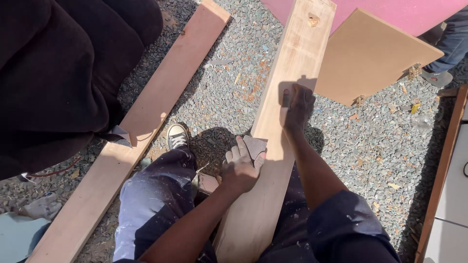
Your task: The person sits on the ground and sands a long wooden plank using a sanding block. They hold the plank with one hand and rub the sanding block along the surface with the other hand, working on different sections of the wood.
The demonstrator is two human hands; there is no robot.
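Both hands rest on one long pale wooden plank (pixel 273 160) that runs from the lap away up the gravel ground (pixel 229 92). Left hand (pixel 241 168), nearer, pinches one small grey sandpaper piece (pixel 254 145) at the plank's left edge. Right hand (pixel 297 108), farther up, presses flat and open. A second reddish long plank (pixel 146 117) lies left. One brown hinged board (pixel 370 56) lies far right.

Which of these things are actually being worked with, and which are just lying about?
In use: long wooden plank; sandpaper piece in left hand; right hand pressing the plank.
Lying about: second plank; hinged brown board; gravel ground.
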